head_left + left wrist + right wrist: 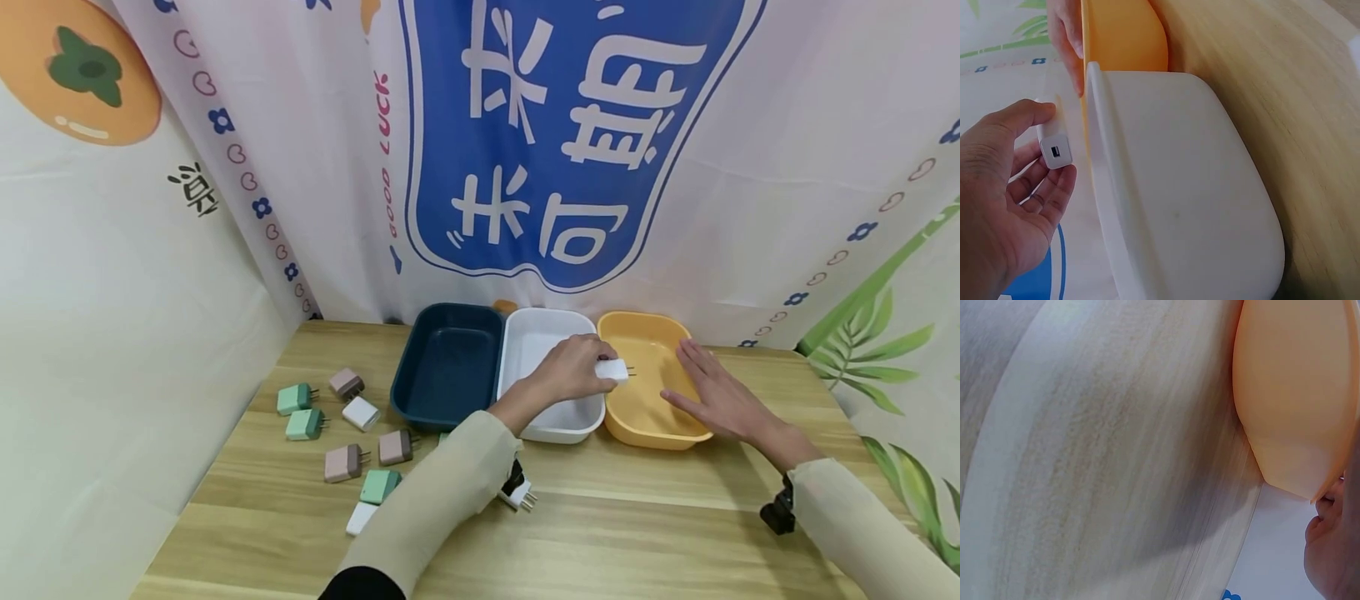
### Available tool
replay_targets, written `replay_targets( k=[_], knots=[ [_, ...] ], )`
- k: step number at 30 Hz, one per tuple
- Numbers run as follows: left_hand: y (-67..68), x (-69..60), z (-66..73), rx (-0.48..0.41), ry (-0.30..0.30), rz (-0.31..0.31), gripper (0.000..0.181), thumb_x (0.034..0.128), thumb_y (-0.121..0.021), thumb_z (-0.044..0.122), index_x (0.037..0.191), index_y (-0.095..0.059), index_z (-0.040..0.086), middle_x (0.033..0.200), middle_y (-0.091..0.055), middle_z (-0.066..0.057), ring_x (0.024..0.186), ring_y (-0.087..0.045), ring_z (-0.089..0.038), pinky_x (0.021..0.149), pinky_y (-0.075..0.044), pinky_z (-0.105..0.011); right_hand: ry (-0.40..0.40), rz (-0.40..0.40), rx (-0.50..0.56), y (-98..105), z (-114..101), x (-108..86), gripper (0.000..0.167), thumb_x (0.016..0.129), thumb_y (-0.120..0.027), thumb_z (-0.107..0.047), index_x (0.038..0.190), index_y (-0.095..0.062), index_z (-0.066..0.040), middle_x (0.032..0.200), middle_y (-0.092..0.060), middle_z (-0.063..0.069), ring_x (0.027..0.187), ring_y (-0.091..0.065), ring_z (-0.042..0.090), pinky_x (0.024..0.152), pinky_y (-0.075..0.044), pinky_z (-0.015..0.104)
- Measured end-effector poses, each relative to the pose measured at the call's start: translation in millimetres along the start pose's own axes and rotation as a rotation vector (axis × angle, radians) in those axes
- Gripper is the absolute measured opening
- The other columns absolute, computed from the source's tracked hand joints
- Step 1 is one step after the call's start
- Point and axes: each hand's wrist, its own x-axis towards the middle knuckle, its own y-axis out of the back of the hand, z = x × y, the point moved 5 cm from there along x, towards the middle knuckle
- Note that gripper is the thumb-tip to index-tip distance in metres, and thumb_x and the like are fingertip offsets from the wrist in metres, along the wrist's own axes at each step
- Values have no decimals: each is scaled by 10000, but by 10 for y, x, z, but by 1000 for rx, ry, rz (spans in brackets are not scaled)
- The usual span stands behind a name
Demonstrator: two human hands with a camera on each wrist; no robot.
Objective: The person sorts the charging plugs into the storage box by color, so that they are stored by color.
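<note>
My left hand pinches a white USB charger plug between thumb and fingers, its prongs pointing right. The plug hangs where the white bin and the yellow bin meet. In the left wrist view the charger's USB port faces the camera, and the thumb lies along one side. My right hand is at the right rim of the yellow bin with its fingers extended. In the right wrist view only part of that hand shows beside the bin wall.
Left of the white bin stands a dark blue bin. Several charger plugs lie at the table's left: green, pinkish and white. Another white plug lies partly hidden by the left sleeve. A printed curtain hangs behind.
</note>
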Motion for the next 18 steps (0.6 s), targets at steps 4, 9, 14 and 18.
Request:
replay_targets(
  k=[4, 9, 14, 18],
  knots=[
    [-52, 70, -2, 15, -4, 12, 365, 894, -854, 300, 1216, -789, 142, 1085, -727, 36, 907, -596, -59, 778, -479, -167, -1, 0, 5, -2, 5, -1, 943, 1069, -557, -530, 1632, -164, 117, 1719, -105, 328, 1597, -106, 482, 1309, -77, 569],
    [-100, 149, 16, -5, -10, 33, 379, 898, -855, 301, 1231, -784, 133, 1091, -724, 27, 908, -597, -62, 775, -474, -161, -3, -4, 16, 2, 0, -6, 943, 1070, -558, -526, 1633, -159, 116, 1715, -108, 333, 1598, -98, 483, 1310, -67, 565],
    [-123, 229, -6, -28, 6, 80, 391, 889, -866, 303, 1232, -787, 132, 1088, -730, 27, 907, -607, -53, 768, -473, -147, -2, 2, 9, 14, -6, 0, 942, 1066, -567, -524, 1629, -174, 121, 1711, -125, 337, 1592, -117, 492, 1303, -96, 584],
    [-132, 272, -33, -45, 33, 115, 396, 882, -877, 322, 1220, -792, 135, 1085, -737, 27, 922, -626, -61, 783, -485, -157, -2, 3, 6, 14, -10, 1, 942, 1064, -570, -526, 1625, -186, 125, 1709, -131, 339, 1588, -128, 497, 1299, -108, 595]
  ],
)
